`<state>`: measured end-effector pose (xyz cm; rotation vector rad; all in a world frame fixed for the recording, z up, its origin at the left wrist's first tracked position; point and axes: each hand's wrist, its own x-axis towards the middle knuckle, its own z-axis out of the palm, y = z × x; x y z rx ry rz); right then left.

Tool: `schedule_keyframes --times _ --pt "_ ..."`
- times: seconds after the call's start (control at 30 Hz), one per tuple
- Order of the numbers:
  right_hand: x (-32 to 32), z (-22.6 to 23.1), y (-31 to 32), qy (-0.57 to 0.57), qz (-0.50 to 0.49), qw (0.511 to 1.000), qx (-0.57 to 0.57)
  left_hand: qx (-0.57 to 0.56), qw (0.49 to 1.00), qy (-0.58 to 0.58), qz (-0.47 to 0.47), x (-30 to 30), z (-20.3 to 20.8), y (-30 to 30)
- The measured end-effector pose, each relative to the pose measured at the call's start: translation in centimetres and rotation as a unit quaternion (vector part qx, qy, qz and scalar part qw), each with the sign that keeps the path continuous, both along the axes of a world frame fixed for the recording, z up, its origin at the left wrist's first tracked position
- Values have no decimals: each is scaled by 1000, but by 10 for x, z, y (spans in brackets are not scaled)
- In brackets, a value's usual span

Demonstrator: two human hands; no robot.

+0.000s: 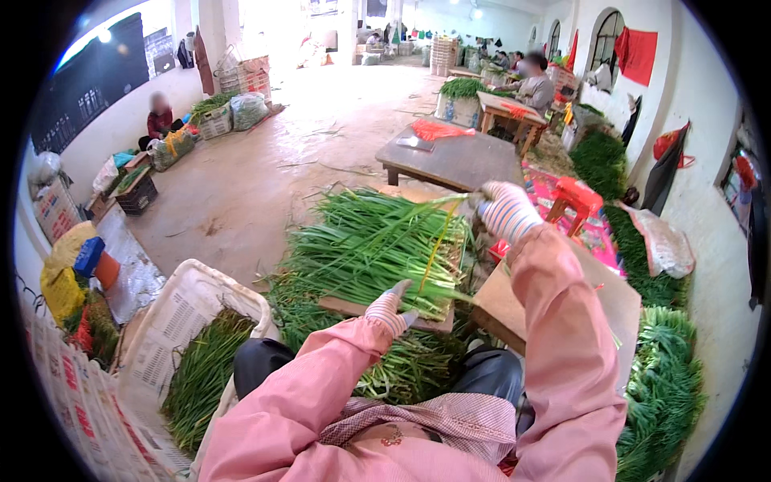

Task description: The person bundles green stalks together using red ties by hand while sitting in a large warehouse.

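Step in hand: by the look of it, sorting or tidying a bundle of green chives (369, 241) spread on a low wooden board (385, 313) at centre frame.
Left hand (389, 305): gloved in stripes, lying flat on the near ends of the stalks at lower centre; fingers spread, apparently pressing rather than gripping.
Right hand (506, 210): striped glove, raised at centre right, fingers closed around the far ends of a few stalks, one yellowed strand (438, 241) trailing down from it.
Next move calls for: probably a steady pull along the stalks while the left hand pins the bundle, so only the poor strand comes away.
Surroundings: white plastic crate (173, 313) of greens at lower left; more greens heaped at lower right (662, 386); a low table (454, 161) above centre.
Hard to make out: the right fingertips are hidden behind the glove; how many stalks they hold cannot be told. The board's far edge is buried under leaves.
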<state>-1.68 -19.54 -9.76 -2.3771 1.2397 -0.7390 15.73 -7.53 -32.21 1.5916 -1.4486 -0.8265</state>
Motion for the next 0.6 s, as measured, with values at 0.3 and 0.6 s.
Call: schedule_keyframes --times 0.3,0.6 --pt "22 49 34 -362 64 925 -94 -105 878 467 -12 8 48 27" --pt "40 -155 159 -42 194 980 -7 30 702 700 131 34 25 58"
